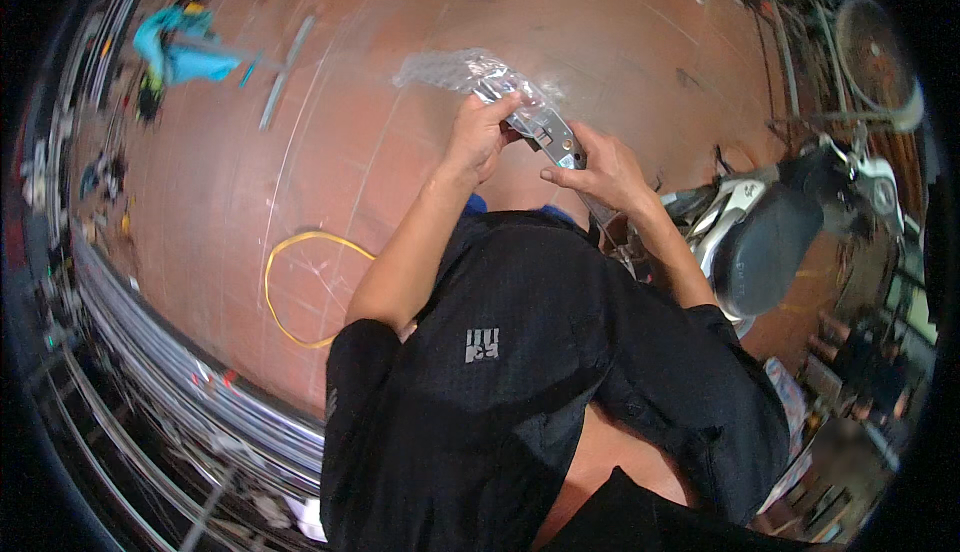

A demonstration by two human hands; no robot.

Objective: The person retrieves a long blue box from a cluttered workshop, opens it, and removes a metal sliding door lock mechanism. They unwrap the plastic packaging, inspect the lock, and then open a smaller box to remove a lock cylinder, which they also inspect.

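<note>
In front of my body I hold a long, narrow silver metal piece [545, 132] that looks like a mortise lock, with holes and a dark block along its side. Crumpled clear plastic wrapping [440, 70] covers its far end and trails off to the left. My left hand [482, 132] is closed around the middle, thumb on top over the plastic. Gripping the near, bare end is my right hand [608, 165], thumb below and fingers along the upper side. The piece slants from far left to near right, above the floor.
A yellow cable loop [268, 282] lies on the red tiled floor [350, 132]. Long metal profiles [190, 372] line the left. A motorbike [765, 242] stands close on the right. Turquoise cloth [185, 47] and a metal strip [287, 72] are at far left.
</note>
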